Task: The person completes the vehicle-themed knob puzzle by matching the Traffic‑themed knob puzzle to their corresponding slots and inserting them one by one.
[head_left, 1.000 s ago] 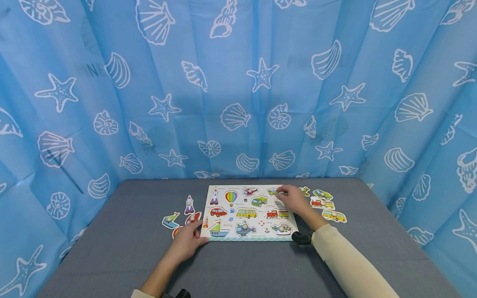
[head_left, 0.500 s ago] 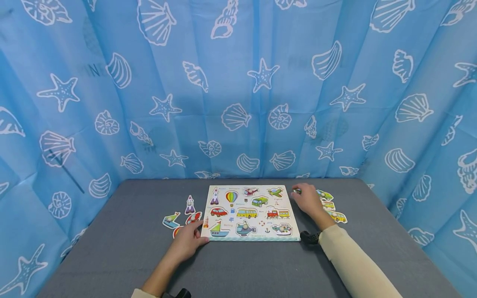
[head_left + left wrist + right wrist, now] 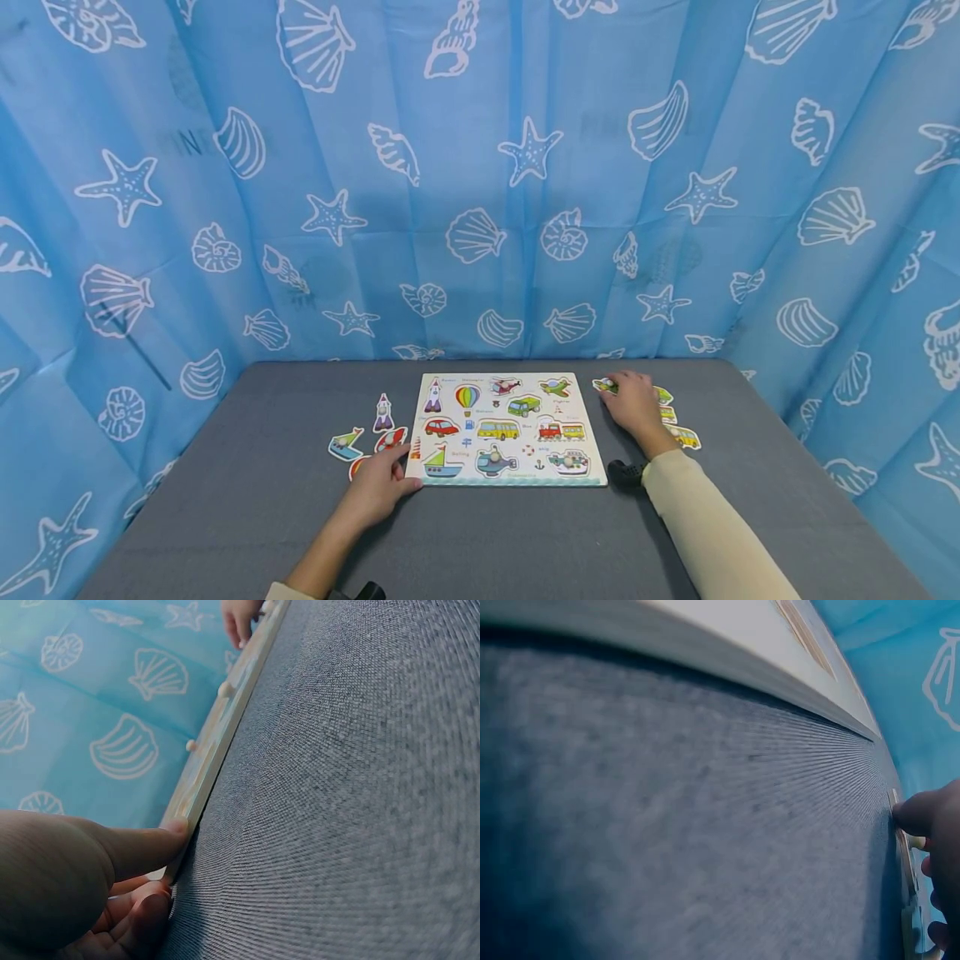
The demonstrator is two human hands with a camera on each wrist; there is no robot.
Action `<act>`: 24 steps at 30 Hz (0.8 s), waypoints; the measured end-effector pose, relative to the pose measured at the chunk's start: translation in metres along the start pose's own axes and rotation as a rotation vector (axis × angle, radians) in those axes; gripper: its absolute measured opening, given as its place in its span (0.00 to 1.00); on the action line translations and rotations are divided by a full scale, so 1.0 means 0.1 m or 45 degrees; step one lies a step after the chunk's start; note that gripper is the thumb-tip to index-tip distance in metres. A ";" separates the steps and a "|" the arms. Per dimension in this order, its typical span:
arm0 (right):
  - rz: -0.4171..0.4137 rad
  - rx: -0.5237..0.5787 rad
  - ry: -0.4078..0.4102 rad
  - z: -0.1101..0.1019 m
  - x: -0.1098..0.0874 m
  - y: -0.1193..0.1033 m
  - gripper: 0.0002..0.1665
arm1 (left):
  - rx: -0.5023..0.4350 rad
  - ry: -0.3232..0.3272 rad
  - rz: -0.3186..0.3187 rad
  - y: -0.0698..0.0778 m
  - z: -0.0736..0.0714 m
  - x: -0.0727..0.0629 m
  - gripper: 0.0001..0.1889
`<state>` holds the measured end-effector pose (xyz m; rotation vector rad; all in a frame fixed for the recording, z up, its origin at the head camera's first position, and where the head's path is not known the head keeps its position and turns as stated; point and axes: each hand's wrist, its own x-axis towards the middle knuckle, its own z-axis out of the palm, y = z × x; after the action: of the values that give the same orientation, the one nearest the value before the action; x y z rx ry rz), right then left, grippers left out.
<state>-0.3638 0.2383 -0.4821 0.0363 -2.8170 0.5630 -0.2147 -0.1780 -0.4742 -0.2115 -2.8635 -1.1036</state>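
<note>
The wooden puzzle board (image 3: 442, 400) lies on the grey table, printed with coloured vehicles. At its near left corner, my left hand (image 3: 378, 487) holds the edge, thumb (image 3: 150, 844) on top and curled fingers lower down. Right of the board, my right hand (image 3: 633, 404) has thumb and fingers at a green airplane puzzle piece (image 3: 602, 385). In the right wrist view, the thumb (image 3: 915, 814) meets the edge of the piece, with a round knob (image 3: 917, 842) beside it. A submarine piece (image 3: 495, 461) and a ship piece (image 3: 570, 461) sit in the board.
Left of the board lie a rocket piece (image 3: 383, 412), a sailboat piece (image 3: 346, 444) and a red piece (image 3: 392, 439). A yellow bus piece (image 3: 686, 437) and other pieces lie partly behind the right hand. A blue shell-print curtain (image 3: 480, 283) hangs behind the table.
My right hand has moved right, off the board's upper right area, to the airplane piece beside it. That piece now shows slightly farther left. My left hand stays at the board's corner.
</note>
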 end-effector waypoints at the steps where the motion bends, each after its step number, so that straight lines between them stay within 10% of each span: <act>1: 0.009 -0.005 -0.003 0.00 0.00 0.00 0.25 | -0.002 0.001 -0.001 0.00 0.00 0.00 0.30; 24: 0.017 0.077 0.110 0.05 0.02 -0.01 0.20 | -0.008 0.011 0.007 0.01 -0.01 -0.01 0.31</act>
<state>-0.3668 0.2360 -0.4857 0.0046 -2.7178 0.6375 -0.2136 -0.1777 -0.4732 -0.2148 -2.8505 -1.1101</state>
